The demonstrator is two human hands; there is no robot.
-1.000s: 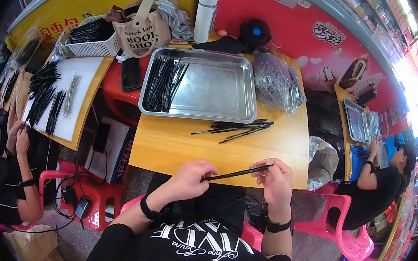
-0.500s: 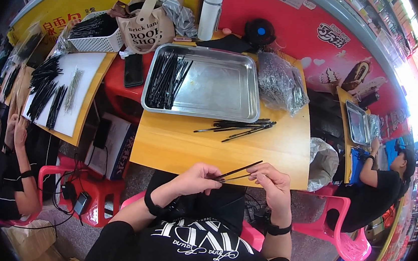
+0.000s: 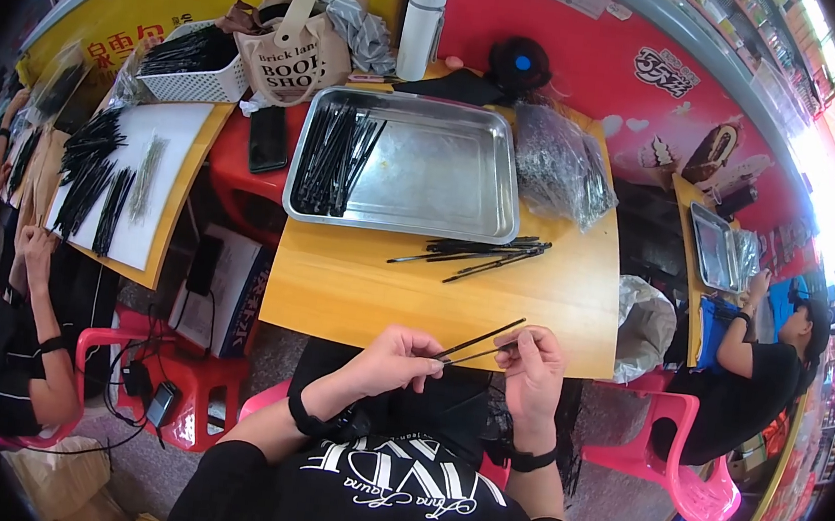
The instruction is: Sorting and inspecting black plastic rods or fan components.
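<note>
My left hand (image 3: pixel 396 361) pinches the near ends of two thin black rods over the front edge of the wooden table. The upper black rod (image 3: pixel 480 338) slants up to the right, its far end free. Below it, a thinner dark rod (image 3: pixel 474 354) runs toward my right hand (image 3: pixel 533 372), whose thumb and fingers are pinched together at its far end. The fingertips partly hide that end. Beyond my hands, several loose black rods (image 3: pixel 483 254) lie on the table in front of a metal tray (image 3: pixel 446 178). More black rods (image 3: pixel 334 162) fill the tray's left part.
A clear plastic bag of thin pieces (image 3: pixel 562 169) sits right of the tray. Behind stand a white bottle (image 3: pixel 420 35) and a tote bag (image 3: pixel 296 58). At the left, a person's hand (image 3: pixel 37 249) is by another table (image 3: pixel 164 226); another person (image 3: pixel 764 364) sits right.
My right hand has shifted slightly left and turned more upright, still pinching at the thinner rod's end. My left hand has stayed nearly still. The person at the left has raised an arm.
</note>
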